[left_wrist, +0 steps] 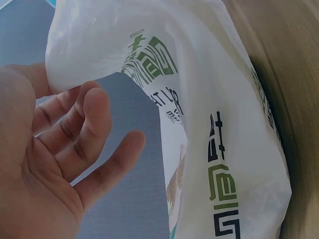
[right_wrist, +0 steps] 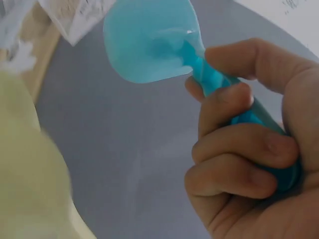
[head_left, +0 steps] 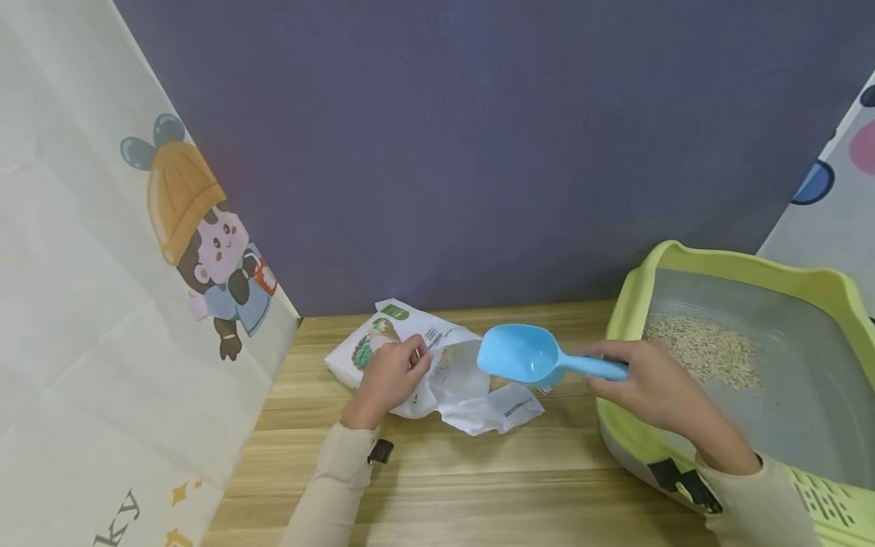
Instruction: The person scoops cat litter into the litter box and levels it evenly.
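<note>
My right hand (head_left: 659, 387) grips a light blue plastic scoop (head_left: 518, 352) by its handle, fingers curled round it in the right wrist view. The scoop's bowl is over the right side of a white litter bag (head_left: 415, 329), with nothing visible inside it. Lying on the wooden surface, the bag has its mouth spread toward the scoop, and pale pellets show inside. With thumb and fingers, my left hand (head_left: 394, 376) pinches the bag's edge; the left wrist view shows the plastic (left_wrist: 219, 99) lifted in a fold, printed in green and black.
To the right stands a litter box with a yellow-green rim (head_left: 752, 270) and a grey pan, holding a patch of beige pellets (head_left: 707, 352). A dark blue-grey wall (head_left: 465, 152) rises behind the wooden surface (head_left: 472, 486). At the left is a pale panel with a cartoon figure (head_left: 219, 251).
</note>
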The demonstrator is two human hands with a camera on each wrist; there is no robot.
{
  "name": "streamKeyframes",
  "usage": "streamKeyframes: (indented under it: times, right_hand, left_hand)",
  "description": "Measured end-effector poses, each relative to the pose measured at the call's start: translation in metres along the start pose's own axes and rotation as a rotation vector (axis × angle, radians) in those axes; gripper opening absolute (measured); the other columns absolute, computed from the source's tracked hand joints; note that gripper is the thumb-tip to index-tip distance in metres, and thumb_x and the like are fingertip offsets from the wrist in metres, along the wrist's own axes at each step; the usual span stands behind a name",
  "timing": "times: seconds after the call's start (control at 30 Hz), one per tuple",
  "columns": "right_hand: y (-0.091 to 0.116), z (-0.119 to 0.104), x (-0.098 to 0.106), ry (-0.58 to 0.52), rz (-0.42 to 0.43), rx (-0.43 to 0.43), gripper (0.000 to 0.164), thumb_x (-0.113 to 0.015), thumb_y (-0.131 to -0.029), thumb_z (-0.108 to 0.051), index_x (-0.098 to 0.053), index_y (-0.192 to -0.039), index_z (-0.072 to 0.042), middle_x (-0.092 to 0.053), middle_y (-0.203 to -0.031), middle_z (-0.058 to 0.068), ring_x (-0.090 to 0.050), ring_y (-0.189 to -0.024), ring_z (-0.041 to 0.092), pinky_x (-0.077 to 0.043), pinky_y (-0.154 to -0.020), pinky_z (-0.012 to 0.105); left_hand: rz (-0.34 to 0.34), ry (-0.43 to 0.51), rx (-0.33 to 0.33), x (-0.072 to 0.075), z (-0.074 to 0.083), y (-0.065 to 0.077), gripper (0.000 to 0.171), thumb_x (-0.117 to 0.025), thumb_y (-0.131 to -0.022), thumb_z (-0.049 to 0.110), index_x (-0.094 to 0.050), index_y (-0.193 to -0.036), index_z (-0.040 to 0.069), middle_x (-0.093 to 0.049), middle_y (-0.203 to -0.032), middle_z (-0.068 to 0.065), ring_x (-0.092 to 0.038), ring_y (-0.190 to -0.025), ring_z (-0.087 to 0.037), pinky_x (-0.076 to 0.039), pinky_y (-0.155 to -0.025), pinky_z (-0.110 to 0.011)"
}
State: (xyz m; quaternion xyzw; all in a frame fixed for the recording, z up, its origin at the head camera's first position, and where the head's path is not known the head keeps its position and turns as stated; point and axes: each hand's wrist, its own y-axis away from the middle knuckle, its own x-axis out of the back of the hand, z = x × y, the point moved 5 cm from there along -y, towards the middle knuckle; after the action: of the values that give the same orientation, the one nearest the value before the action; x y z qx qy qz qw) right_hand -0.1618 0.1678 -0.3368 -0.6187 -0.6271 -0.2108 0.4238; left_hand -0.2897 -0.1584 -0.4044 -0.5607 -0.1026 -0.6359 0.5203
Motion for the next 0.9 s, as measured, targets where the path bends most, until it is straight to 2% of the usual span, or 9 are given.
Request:
streamKeyframes:
  times: [0.2, 0.4, 0.47, 0.67, 0.9]
  right_hand:
    - [-0.006, -0.011, -0.032, 0.006, -0.025, 0.020, 0.029, -0.076, -0.083, -0.009, -0.076, -0.113, -0.008, -0.056, -0.065, -0.007, -0.037, -0.047, 0.001, -0.036, -0.043, 0.022]
    - [-0.016, -0.016, -0.060, 0.069, 0.029, 0.056, 0.023, -0.079, -0.081, -0.009, -0.079, -0.104, -0.007, -0.072, -0.086, -0.001, -0.049, -0.064, 0.006, -0.043, -0.058, 0.025]
    - [-0.019, -0.017, -0.067, 0.082, 0.041, 0.069, 0.022, -0.079, -0.082, -0.009, -0.079, -0.103, -0.006, -0.072, -0.085, 0.000, -0.050, -0.065, 0.006, -0.044, -0.060, 0.024]
    - [-0.027, -0.014, -0.086, 0.087, 0.036, 0.024, 0.026, -0.078, -0.084, -0.009, -0.076, -0.109, 0.000, -0.069, -0.080, 0.002, -0.046, -0.059, 0.008, -0.040, -0.053, 0.022]
    - [-0.037, -0.015, -0.100, 0.128, 0.059, -0.003, 0.022, -0.077, -0.085, -0.009, -0.071, -0.106, -0.004, -0.062, -0.073, 0.003, -0.047, -0.056, 0.011, -0.040, -0.051, 0.024]
  left_hand:
    - [0.000, -0.003, 0.004, 0.002, 0.000, 0.001, 0.015, -0.064, -0.099, 0.023, -0.063, -0.084, 0.019, -0.053, -0.060, 0.014, -0.045, -0.052, -0.003, -0.039, -0.053, -0.024]
    - [0.005, -0.006, -0.004, 0.003, 0.002, 0.001, 0.016, -0.065, -0.099, 0.022, -0.063, -0.084, 0.019, -0.053, -0.059, 0.014, -0.045, -0.051, -0.003, -0.039, -0.052, -0.025]
    - [0.005, -0.008, -0.004, 0.003, 0.002, 0.001, 0.015, -0.065, -0.099, 0.022, -0.063, -0.084, 0.019, -0.052, -0.059, 0.014, -0.045, -0.051, -0.003, -0.038, -0.052, -0.025]
    - [-0.003, -0.009, 0.000, 0.001, 0.002, 0.001, 0.015, -0.064, -0.099, 0.022, -0.063, -0.084, 0.019, -0.052, -0.059, 0.014, -0.044, -0.051, -0.003, -0.038, -0.052, -0.024]
    - [0.007, -0.014, -0.007, 0.001, 0.003, 0.001, 0.015, -0.064, -0.098, 0.022, -0.063, -0.084, 0.019, -0.053, -0.060, 0.014, -0.045, -0.052, -0.003, -0.039, -0.053, -0.025]
